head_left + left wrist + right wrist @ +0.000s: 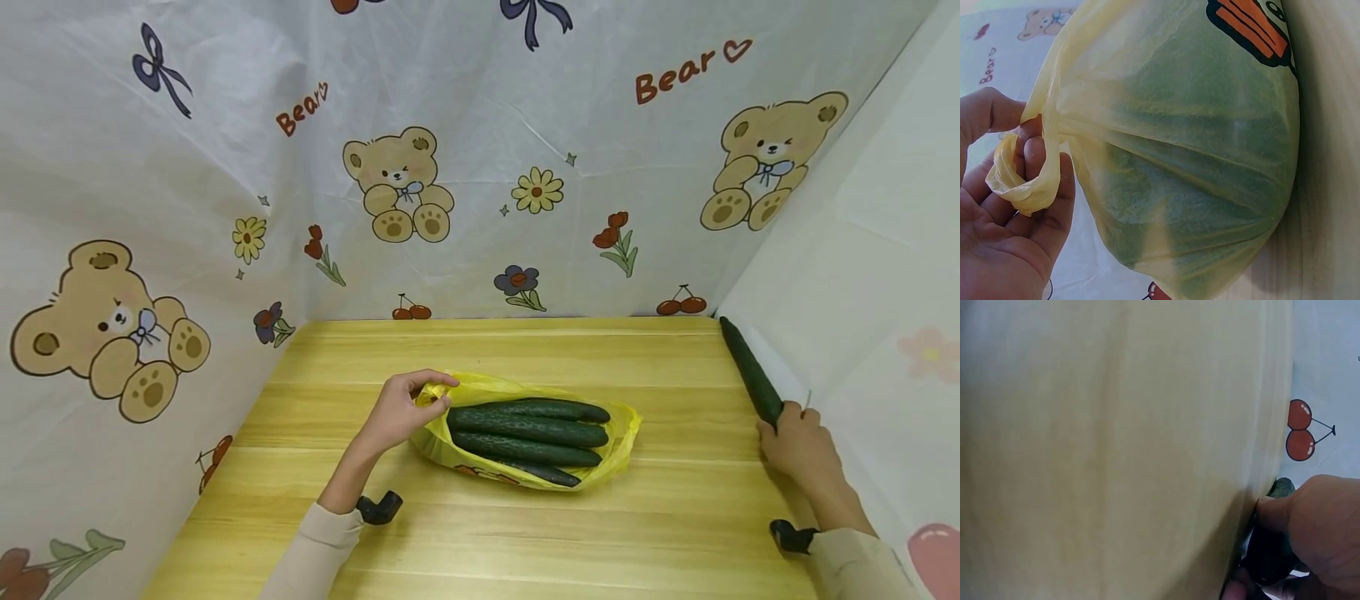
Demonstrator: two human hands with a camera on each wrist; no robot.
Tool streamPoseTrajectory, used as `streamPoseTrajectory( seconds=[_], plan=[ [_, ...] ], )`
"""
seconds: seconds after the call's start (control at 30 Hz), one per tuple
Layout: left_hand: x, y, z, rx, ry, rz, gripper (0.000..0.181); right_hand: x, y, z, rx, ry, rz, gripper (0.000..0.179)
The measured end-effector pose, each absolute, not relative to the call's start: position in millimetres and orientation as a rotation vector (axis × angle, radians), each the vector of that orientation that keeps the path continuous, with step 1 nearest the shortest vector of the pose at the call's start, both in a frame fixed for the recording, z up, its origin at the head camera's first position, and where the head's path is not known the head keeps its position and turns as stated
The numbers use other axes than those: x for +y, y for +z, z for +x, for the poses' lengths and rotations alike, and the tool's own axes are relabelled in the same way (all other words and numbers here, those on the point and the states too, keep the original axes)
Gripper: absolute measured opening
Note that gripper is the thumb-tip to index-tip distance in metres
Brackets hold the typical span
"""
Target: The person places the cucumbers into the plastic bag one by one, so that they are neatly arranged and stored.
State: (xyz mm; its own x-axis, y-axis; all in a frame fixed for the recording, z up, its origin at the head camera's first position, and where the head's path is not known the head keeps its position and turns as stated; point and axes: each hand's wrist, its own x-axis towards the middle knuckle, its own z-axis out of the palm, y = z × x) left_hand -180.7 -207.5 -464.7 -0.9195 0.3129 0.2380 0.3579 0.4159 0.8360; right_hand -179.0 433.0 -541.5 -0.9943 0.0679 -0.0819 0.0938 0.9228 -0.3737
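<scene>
A yellow plastic bag (626, 446) lies on its side mid-table, its mouth spread. Inside it rest several dark green cucumbers (532, 429), side by side. My left hand (401, 408) pinches the bag's left end between thumb and fingers; in the left wrist view a loop of the bag's handle (1025, 194) hangs across the fingers. At the table's right edge, my right hand (806, 446) grips the near end of a single cucumber (750, 371), which lies along the white side wall. In the right wrist view, that cucumber (1269, 553) is partly hidden by the thumb and fingers.
A wood-grain tabletop (562, 542) spreads under everything. White sheeting printed with bears and flowers (465, 100) stands at the back and left, and a pale wall (877, 333) closes off the right. Black wrist mounts (380, 508) sit at both sleeves.
</scene>
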Motion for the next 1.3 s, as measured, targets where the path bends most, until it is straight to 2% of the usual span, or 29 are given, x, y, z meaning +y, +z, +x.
streamPoseTrajectory(
  seconds=[0.63, 0.93, 1.3],
  plan=[
    [-205.4, -465.1, -181.9, -2.606, -1.576, -0.629, 0.025, 431.8, -537.6, -176.1, 2.917, -0.735, 0.208, 0.08],
    [-206.6, -468.0, -182.5, -2.597, -1.582, -0.627, 0.026, 433.5, -539.3, -177.2, 2.982, -0.937, 0.25, 0.075],
    [-208.1, -466.3, -182.0, -2.61, -1.568, -0.613, 0.027, 430.9, -536.2, -175.0, 2.912, -1.266, 0.28, 0.079]
  ],
)
